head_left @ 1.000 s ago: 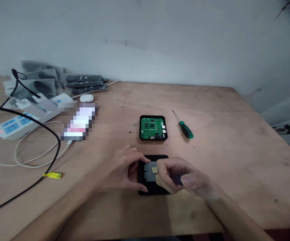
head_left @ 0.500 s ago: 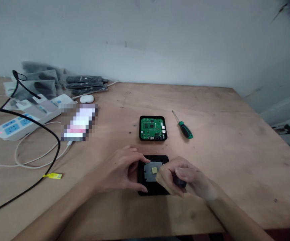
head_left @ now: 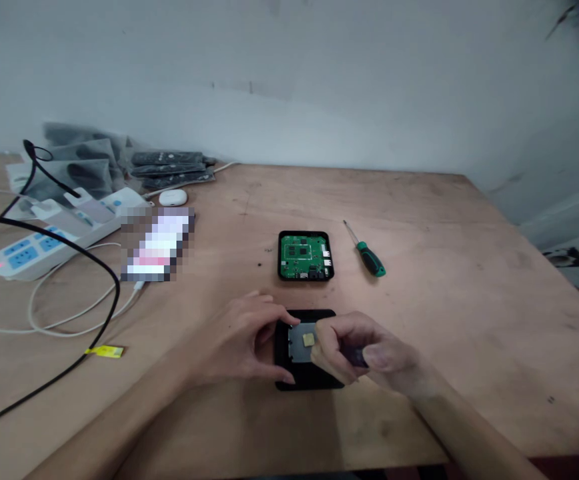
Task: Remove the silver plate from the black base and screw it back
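Head view: pale wall (head_left: 349,87) behind a wooden table (head_left: 469,287).

Black panel (head_left: 314,382): square, rounded corners, flat on the table near its front edge, between the two hands. A grey metal plate (head_left: 299,353) lies on it, bearing a small pale-yellow pad (head_left: 309,340); the plate's right part is hidden by the fingers.

Left hand (head_left: 242,340): thumb and forefinger spread wide apart, tips touching the panel's left side at upper and lower points. Right hand (head_left: 357,347): fingers curled tightly around a dark handle (head_left: 356,356), mostly covered; its lower end cannot be seen.

Just beyond the panel, a black case (head_left: 280,257) holds a green circuit board (head_left: 297,257). To its right, a green-and-black screwdriver (head_left: 369,260), tip pointing away. On the left: white power strip (head_left: 69,235), pixelated phone (head_left: 159,243), small white case (head_left: 173,197), black cable (head_left: 118,287) with yellow tag (head_left: 109,351). Bagged dark remotes (head_left: 169,165) lie near the wall.
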The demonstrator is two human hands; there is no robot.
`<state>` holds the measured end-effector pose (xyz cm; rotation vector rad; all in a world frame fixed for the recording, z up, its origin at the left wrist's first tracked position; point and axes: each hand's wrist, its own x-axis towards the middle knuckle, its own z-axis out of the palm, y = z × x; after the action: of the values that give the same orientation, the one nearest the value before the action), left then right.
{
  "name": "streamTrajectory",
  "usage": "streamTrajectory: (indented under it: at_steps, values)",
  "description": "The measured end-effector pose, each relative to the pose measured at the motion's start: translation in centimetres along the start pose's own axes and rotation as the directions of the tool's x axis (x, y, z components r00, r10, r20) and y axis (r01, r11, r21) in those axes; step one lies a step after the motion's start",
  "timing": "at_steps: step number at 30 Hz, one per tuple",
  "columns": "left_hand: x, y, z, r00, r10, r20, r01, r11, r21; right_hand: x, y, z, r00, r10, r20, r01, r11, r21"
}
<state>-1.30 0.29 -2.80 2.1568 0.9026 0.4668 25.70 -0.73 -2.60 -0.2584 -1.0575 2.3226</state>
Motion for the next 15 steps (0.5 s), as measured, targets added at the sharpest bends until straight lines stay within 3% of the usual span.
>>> streamTrajectory:
  at_steps: [5, 15]
  values:
    - [0.11, 0.24, -0.18, 1.000, 0.001, 0.001, -0.001, 1.000, -0.010, 0.05, 0.07, 0.28, 1.000, 0.016, 0.021, -0.018, 0.993, 0.116]
    - [0.04, 0.03, -0.06, 1.000, -0.008, 0.011, 0.008, 1.000, -0.005, -0.16, -0.53, 0.91, 1.000, 0.025, -0.018, -0.025, 0.999, 0.038]
